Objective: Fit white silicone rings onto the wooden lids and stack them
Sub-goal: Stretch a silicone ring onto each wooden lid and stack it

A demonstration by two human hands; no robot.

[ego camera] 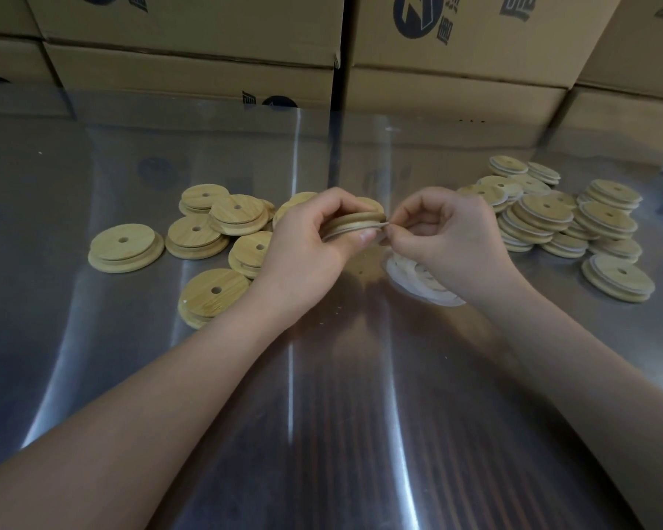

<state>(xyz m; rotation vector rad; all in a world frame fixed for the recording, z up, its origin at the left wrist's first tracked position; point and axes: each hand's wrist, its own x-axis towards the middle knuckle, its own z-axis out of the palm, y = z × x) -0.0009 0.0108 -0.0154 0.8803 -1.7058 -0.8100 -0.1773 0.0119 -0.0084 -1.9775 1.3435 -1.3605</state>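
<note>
My left hand (314, 239) grips a round wooden lid (355, 220) on its edge, above the shiny table's middle. My right hand (448, 231) pinches a white silicone ring (384, 224) at the lid's right rim, part of the ring lying in the lid's groove. Under my right wrist lies a small heap of loose white rings (418, 279). Several bare lids (215, 231) lie scattered to the left. Lids with white rings fitted (559, 219) lie in low stacks on the right.
The table (322, 395) is reflective metal under a clear sheet. Stacked cardboard boxes (207, 66) form a wall along its far edge. A single ringed lid (617, 277) lies apart at the right.
</note>
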